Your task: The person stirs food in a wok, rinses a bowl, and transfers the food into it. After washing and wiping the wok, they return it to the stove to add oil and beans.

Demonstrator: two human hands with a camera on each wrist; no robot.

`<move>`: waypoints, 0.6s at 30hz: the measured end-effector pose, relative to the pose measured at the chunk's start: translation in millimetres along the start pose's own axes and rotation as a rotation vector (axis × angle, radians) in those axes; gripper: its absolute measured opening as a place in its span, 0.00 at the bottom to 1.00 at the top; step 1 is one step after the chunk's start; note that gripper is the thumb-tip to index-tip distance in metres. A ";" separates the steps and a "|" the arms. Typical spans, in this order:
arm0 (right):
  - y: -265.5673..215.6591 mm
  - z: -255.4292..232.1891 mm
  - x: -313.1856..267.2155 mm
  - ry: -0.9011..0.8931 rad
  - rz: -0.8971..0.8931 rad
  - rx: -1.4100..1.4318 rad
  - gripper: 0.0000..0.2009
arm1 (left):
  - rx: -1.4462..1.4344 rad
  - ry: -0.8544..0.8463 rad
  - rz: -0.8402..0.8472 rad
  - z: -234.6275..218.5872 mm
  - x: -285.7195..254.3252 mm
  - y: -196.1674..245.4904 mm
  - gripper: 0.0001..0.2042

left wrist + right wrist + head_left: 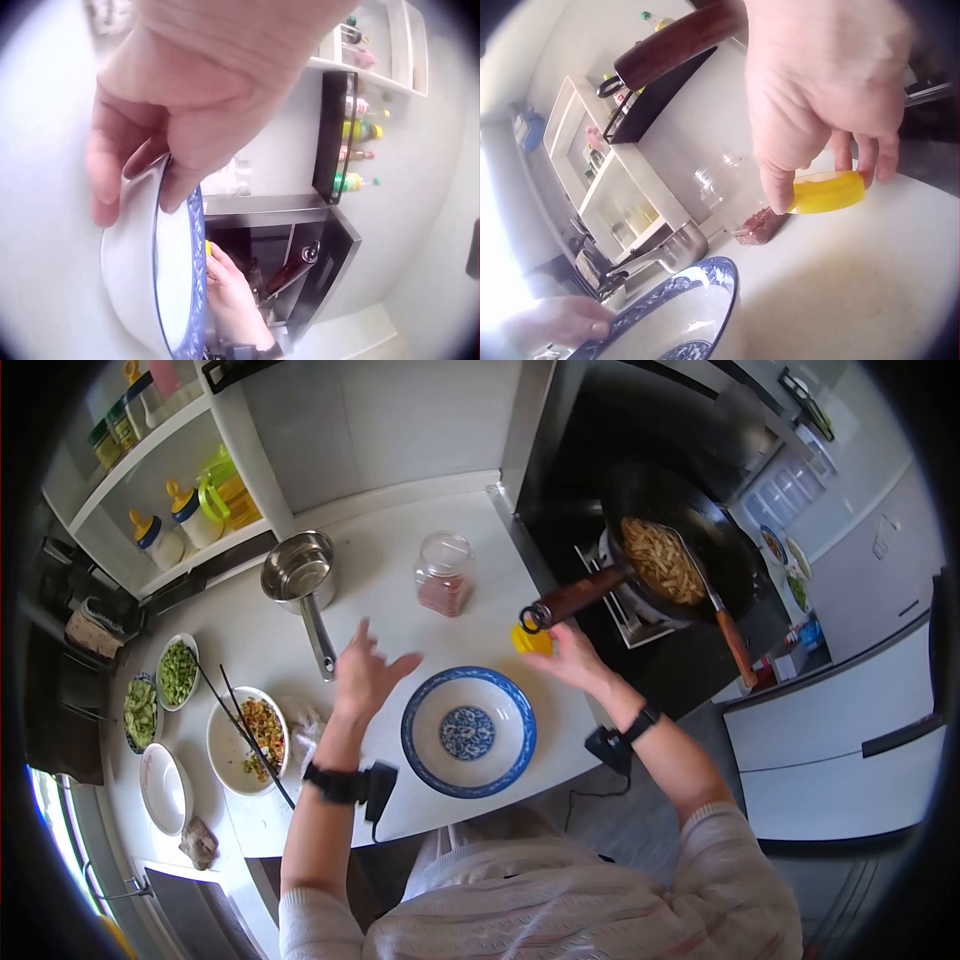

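Observation:
My right hand (575, 658) pinches a yellow lid (829, 193) between thumb and fingers, below the wok's wooden handle. My left hand (368, 678) has its fingers spread and holds nothing, just beyond the upper left rim of a blue-and-white bowl (415, 732). In the left wrist view, its thumb and fingers (105, 176) overlap the bowl's rim. The bowl stands on the counter in front of the body, with a blue pattern at its centre. Beyond it, a clear jar (443, 572) without a lid holds reddish grains at the bottom.
A steel saucepan (300, 575) stands at the back left. Farther left are bowls of chopped greens (179, 672) and a white bowl of mixed chopped food (220, 730) with chopsticks. At right, a wok (725, 530) with food and a spatula (735, 645) sits on the stove, its handle (580, 598) reaching over the counter.

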State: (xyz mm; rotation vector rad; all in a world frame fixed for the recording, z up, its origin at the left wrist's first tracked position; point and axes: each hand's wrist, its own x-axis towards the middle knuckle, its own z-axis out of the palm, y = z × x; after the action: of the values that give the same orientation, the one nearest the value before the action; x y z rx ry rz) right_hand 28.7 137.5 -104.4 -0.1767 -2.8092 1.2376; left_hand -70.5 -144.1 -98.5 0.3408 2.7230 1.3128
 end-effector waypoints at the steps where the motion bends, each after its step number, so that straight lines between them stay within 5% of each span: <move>1: -7.8 -1.3 -10.0 0.003 -0.037 -0.014 0.26 | -0.005 0.061 0.115 18.6 19.9 -1.2 0.48; 2: -17.0 -2.7 -20.7 0.023 -0.078 -0.038 0.28 | -0.010 0.121 0.232 37.2 37.3 -2.4 0.53; 5: -39.7 -9.3 -50.3 -0.011 -0.142 -0.051 0.31 | 0.054 0.085 0.200 56.0 59.0 31.2 0.55; 9: -58.5 -20.8 -74.8 -0.081 -0.153 -0.043 0.32 | -0.028 0.137 0.280 86.6 85.8 31.1 0.49; 11: -62.4 -26.8 -83.4 -0.123 -0.192 -0.020 0.31 | -0.212 0.085 0.117 83.7 89.4 42.3 0.43; 13: -67.5 -34.2 -89.4 -0.179 -0.183 0.039 0.31 | -0.034 0.244 0.172 89.5 95.1 34.4 0.38; 18: -87.7 -63.7 -91.5 -0.171 -0.332 0.150 0.30 | 0.003 0.257 0.170 47.3 76.6 47.3 0.39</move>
State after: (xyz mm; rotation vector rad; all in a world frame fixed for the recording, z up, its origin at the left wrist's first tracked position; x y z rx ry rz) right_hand 119.4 113.2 2.0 0.4043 -2.7107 1.4263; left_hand -128.6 -61.1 -90.5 0.4410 2.9626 1.4906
